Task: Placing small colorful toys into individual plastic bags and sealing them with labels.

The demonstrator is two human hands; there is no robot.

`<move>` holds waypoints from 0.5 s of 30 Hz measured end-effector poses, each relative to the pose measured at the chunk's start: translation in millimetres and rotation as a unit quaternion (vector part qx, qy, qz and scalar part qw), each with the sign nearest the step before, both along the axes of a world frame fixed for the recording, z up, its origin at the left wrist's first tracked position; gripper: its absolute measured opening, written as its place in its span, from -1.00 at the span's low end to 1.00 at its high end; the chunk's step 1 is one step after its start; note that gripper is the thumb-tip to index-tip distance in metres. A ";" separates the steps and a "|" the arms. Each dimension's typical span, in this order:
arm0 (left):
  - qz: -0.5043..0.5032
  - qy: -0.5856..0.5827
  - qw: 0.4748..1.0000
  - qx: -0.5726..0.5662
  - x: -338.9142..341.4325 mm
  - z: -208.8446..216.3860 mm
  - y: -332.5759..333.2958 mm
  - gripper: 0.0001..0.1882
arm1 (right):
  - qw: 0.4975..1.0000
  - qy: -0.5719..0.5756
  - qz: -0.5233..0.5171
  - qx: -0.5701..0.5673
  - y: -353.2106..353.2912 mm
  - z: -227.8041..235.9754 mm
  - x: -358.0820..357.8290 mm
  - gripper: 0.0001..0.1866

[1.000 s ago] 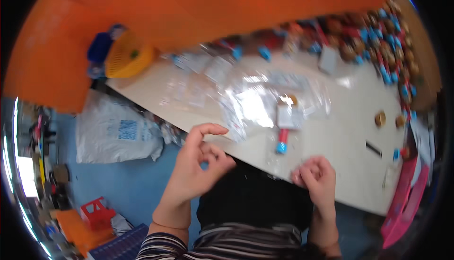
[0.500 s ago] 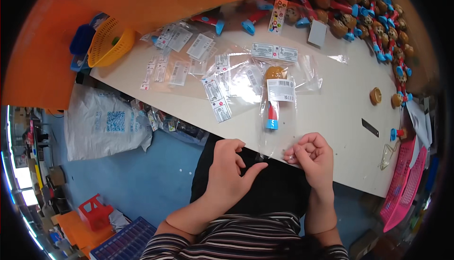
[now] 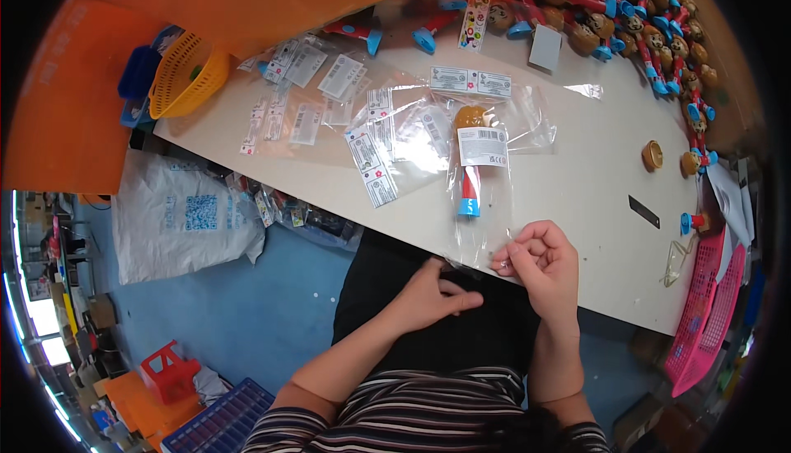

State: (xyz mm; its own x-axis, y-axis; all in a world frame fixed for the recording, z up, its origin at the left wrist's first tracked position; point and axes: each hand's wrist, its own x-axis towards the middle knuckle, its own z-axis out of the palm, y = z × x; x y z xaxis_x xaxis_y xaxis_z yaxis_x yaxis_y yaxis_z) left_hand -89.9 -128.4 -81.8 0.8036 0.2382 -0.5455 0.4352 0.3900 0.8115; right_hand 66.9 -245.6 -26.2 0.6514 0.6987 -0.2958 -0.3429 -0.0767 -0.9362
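Red-and-blue toy (image 3: 470, 179) inside clear bag (image 3: 493, 201)

One bagged figure (image 3: 470, 181), one yellow basket (image 3: 177, 90), one red stool (image 3: 177, 380), one white sack (image 3: 152, 243), one black strip (image 3: 644, 211); piled figures (image 3: 649, 64) too crowded to count.

A white label (image 3: 484, 156) partly hides the bagged toy (image 3: 470, 183).

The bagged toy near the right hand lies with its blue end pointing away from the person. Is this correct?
Not quite: the bagged toy near the right hand lies with its blue end pointing toward the person, as the head view shows.
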 end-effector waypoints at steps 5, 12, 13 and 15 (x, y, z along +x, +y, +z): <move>-0.047 -0.036 0.995 -0.082 4.2 6.4 19.9 -0.76 | 1.000 0.008 0.005 -0.002 5.3 1.1 0.6 -0.95; 0.079 -0.049 0.991 0.098 -82.3 71.5 125.8 -0.79 | 1.000 0.019 -0.023 0.005 -1.1 -6.1 1.2 -0.92; 0.131 -0.063 0.973 0.180 -83.2 84.8 152.4 -0.79 | 0.999 0.014 -0.031 -0.003 -2.4 -4.9 1.1 -0.93; 0.215 -0.074 0.915 0.334 -75.3 110.6 212.6 -0.76 | 0.998 0.000 -0.043 -0.040 -5.8 -0.9 -2.6 -0.92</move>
